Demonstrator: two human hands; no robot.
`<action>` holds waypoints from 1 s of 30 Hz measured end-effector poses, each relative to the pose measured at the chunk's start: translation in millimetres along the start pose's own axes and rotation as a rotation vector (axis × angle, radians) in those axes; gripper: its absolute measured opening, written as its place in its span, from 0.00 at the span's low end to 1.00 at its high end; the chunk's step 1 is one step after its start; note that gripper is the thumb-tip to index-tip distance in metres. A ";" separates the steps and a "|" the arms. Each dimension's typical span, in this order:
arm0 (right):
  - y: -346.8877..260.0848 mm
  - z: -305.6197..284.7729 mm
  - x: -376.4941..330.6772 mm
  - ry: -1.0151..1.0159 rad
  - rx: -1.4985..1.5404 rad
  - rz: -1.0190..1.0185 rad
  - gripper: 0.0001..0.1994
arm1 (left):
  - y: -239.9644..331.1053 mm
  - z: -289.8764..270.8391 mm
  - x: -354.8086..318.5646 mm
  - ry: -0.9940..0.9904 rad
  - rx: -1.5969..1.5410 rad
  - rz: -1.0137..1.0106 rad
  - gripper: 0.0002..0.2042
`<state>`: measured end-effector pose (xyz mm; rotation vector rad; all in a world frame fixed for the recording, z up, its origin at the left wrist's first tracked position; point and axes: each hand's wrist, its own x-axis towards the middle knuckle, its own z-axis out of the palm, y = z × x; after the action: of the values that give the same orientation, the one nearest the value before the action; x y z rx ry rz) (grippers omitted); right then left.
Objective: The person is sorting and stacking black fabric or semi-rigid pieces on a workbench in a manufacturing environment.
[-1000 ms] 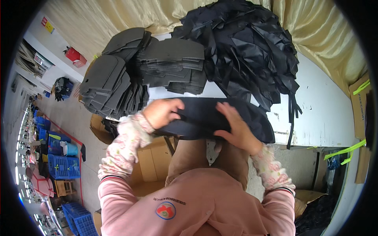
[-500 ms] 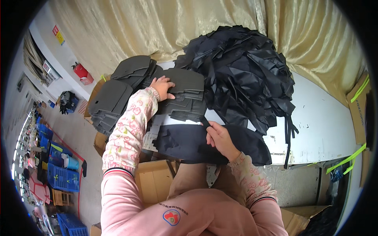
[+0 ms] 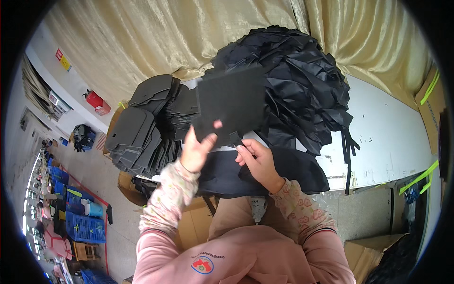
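A dark grey, roughly square foam sheet [image 3: 231, 102] stands lifted and tilted above the desk, its flat face toward the camera. A narrow tab hangs from its lower edge. Beneath it, a black fabric piece [image 3: 265, 173] lies flat at the desk's near edge.

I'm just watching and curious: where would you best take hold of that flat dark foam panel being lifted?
Probably at its lower edge, from below. The dark foam panel is thin, flat and raised above the stack, so that edge is free. The left hand already pinches it there; the right hand is beside it.
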<state>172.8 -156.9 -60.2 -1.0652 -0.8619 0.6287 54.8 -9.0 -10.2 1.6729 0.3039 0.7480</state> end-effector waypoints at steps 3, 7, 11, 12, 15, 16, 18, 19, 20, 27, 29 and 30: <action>-3.2 6.0 1.7 -0.009 -0.018 -0.009 0.06 | -30.8 16.0 -26.8 -0.018 -0.130 0.023 0.16; -1.4 8.7 -4.4 -0.005 0.016 0.048 0.06 | -39.4 26.2 -40.2 -0.057 -0.107 0.020 0.17; 9.9 0.1 -11.5 -0.024 0.112 -0.046 0.06 | -19.7 30.9 -38.8 -0.229 0.371 0.365 0.31; 30.7 -14.3 -12.1 -0.107 0.029 -0.064 0.12 | -17.9 30.1 -37.1 -0.237 0.366 0.362 0.31; -11.1 -28.4 -4.6 0.062 -0.807 -0.751 0.17 | -13.5 18.0 -34.7 -0.253 0.779 0.546 0.34; -48.6 -44.1 -5.1 -0.276 -0.606 -0.360 0.19 | -5.6 14.4 -34.6 -0.251 0.892 0.584 0.34; -68.9 -80.2 -10.2 -0.631 -0.026 0.169 0.24 | -0.1 8.1 -32.5 -0.236 1.027 0.642 0.32; -71.6 -81.3 -13.7 -0.557 0.173 0.247 0.23 | 0.8 6.9 -31.4 -0.233 1.044 0.661 0.31; -74.6 -80.8 -17.0 -0.476 0.370 0.321 0.23 | 0.3 5.3 -30.8 -0.229 1.062 0.680 0.30; -27.4 -108.6 -31.7 0.022 0.068 0.244 0.18 | -9.8 -8.2 -63.1 -0.130 0.150 0.298 0.29; 2.1 -149.4 -49.6 0.070 -0.120 0.589 0.14 | -17.5 -14.7 -69.8 0.218 -0.089 0.181 0.20; 17.5 -163.9 -59.3 0.074 -0.118 0.592 0.14 | -18.8 -21.4 -70.3 0.365 -0.130 0.174 0.16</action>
<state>279.4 -276.5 -131.0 -1.4567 -0.5160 1.0306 -8.1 -28.1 -48.1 1.4474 0.3584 1.1831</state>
